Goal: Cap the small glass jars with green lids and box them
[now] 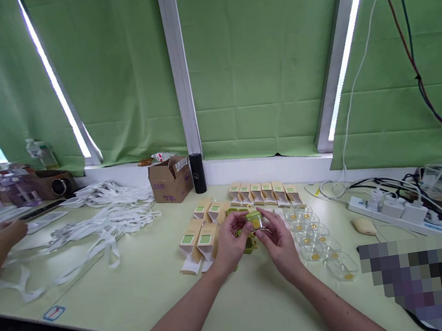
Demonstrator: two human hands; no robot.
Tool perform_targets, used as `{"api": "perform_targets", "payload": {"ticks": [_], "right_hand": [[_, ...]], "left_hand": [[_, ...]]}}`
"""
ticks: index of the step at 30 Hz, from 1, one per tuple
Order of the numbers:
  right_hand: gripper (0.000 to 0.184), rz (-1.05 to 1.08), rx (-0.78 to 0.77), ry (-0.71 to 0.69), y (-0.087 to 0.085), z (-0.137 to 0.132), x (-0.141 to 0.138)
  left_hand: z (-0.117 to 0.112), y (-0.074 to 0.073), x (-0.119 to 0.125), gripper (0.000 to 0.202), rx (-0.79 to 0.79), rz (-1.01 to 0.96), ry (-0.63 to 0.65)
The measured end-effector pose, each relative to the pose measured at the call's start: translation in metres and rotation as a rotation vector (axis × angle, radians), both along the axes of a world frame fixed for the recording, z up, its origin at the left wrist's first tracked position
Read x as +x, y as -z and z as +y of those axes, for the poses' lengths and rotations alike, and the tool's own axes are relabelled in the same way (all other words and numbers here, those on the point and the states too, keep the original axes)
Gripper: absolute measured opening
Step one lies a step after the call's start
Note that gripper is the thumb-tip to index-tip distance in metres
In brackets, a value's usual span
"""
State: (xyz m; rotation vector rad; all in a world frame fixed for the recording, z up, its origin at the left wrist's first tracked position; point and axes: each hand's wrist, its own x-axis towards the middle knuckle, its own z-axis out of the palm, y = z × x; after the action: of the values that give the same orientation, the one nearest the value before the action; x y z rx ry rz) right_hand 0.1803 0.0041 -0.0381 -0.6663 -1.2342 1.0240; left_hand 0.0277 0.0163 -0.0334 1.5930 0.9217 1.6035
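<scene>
Case [255, 220], small and green, left of the clear covers [342, 267], is pinched by the left hand [231, 245] and right hand [282, 245] at opposite sides, and looks light, stiff and slippery, best gripped by its edges

Hands [232, 243] [280, 242] hold green case [255, 218]; clear shells [342, 266] right, beige boxes [192, 239] left and behind.

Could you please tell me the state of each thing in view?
Green case: held by left hand and right hand; open or shut unclear
Cartons: open
Clear shells: laid roughly in rows
Cardboard box: top flap raised
Black cylinder: upright
Power strip: plugs inserted
Straps: loosely heaped
Blinds: down
</scene>
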Motion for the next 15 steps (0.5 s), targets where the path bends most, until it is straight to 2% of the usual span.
{"api": "perform_targets", "payload": {"ticks": [4,8,12,15], "right_hand": [[0.058,0.0,-0.008,0.025,0.004,0.002,-0.002],[0.059,0.164,-0.133,-0.063,0.007,0.008,-0.001],[0.044,0.419,-0.217,-0.198,0.009,0.015,0.001],[0.034,0.518,-0.283,-0.263,0.011,0.02,0.003]], "left_hand": [[-0.001,0.001,-0.001,0.044,0.012,0.056,-0.022],[-0.005,-0.002,0.001,0.045,-0.006,0.015,0.001],[-0.004,-0.004,0.001,0.036,-0.041,-0.098,0.013],[-0.003,-0.005,0.001,0.027,-0.014,-0.074,-0.024]]}}
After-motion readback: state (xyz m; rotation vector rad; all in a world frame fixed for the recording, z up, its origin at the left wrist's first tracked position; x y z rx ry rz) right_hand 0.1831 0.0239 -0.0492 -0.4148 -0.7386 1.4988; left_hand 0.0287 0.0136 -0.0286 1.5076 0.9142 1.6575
